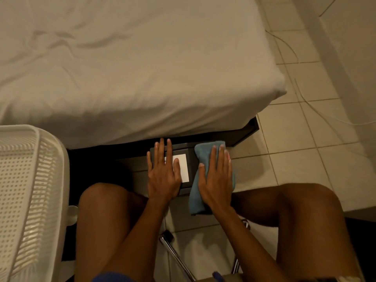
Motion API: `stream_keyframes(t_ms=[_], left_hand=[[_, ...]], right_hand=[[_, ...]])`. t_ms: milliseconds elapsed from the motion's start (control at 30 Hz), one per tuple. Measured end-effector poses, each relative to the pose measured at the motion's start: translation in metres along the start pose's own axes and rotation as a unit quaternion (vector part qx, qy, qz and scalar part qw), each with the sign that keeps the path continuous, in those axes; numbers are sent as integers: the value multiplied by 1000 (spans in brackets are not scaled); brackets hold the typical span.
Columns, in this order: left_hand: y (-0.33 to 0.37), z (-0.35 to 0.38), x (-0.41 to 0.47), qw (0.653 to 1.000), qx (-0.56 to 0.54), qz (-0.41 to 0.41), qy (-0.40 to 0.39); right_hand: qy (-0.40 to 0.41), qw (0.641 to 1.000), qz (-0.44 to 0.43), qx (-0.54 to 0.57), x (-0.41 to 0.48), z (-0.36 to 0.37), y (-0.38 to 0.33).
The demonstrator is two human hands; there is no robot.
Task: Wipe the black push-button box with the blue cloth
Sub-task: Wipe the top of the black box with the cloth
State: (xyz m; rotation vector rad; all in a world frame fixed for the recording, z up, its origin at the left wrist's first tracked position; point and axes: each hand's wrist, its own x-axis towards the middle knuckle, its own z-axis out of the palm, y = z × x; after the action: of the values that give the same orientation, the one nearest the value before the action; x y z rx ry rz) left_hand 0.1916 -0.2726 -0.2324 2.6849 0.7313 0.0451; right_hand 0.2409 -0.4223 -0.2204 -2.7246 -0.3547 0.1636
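Observation:
The black push-button box (193, 159) stands between my knees at the foot of the bed, with a white label (184, 165) on its top. My left hand (163, 174) lies flat on the box's left part, fingers spread, holding nothing. The blue cloth (200, 192) is draped over the box's right side and hangs down its front. My right hand (216, 180) presses flat on the cloth, fingers extended. The buttons are hidden.
A bed with a white sheet (132, 68) fills the top, its dark frame (244, 133) just behind the box. A white perforated basket (26, 190) stands at left. Chrome chair legs (175, 255) are under me. A thin cable (305, 98) runs over the tiled floor at right.

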Motion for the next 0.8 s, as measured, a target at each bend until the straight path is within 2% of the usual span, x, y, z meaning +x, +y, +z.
stream_keyframes(t_ms=[100, 200, 267, 367, 433, 533, 600, 733, 800], left_hand=[[2, -1, -2, 1000, 0, 0, 2], [5, -1, 2, 1000, 3, -1, 14], [4, -2, 2, 1000, 5, 0, 12], [2, -1, -3, 1000, 10, 6, 7], [2, -1, -2, 1000, 3, 6, 1], [2, -1, 1, 1000, 1, 2, 6], [2, -2, 1, 1000, -2, 5, 5], [0, -1, -3, 1000, -4, 8, 2], [1, -1, -1, 1000, -10, 6, 1]], right_hand=[[-40, 999, -18, 8, -7, -5, 18], [-30, 998, 36, 36, 30, -8, 16], [-15, 999, 46, 22, 22, -7, 6], [-12, 999, -20, -28, -16, -4, -1], [-37, 997, -64, -27, -1, -5, 5], [-14, 1000, -9, -16, 34, -5, 1], [2, 1000, 14, -28, 23, -4, -8], [-70, 989, -131, -19, -3, -3, 8], [-45, 994, -94, -15, 17, -4, 7]])
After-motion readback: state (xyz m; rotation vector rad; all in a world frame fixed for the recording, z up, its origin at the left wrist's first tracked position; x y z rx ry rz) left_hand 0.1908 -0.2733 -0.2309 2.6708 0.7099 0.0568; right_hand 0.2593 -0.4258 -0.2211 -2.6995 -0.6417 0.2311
